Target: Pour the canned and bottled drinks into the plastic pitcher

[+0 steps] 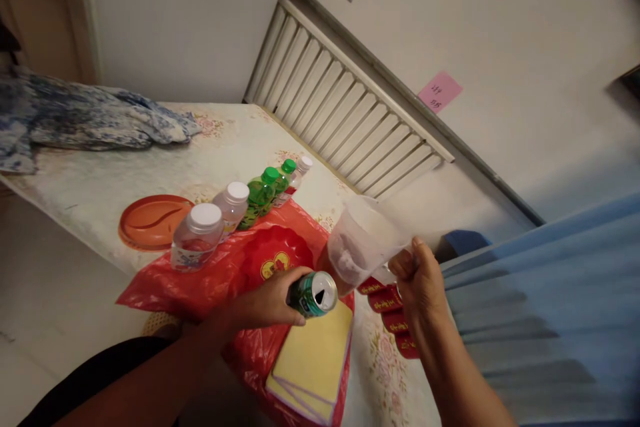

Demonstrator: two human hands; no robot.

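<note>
My left hand (273, 300) is closed around a green drink can (313, 293), held tilted with its opened top facing right toward a translucent plastic cup. My right hand (417, 277) grips that plastic cup (363, 240) by its handle, tipped on its side with the mouth pointing up and left. Both are held just above a red plastic bag (250, 260) on the table. A stack of yellow cards (313, 360) lies on the bag below the can.
A row of several bottles, clear (197, 237) and green (260, 197), stands left of the bag. An orange plate (153, 220) lies on the patterned tablecloth (100, 180). Blue cloth (85, 120) is bunched at the far left. Red packets (393, 317) lie below the cup. A radiator (345, 113) lines the wall.
</note>
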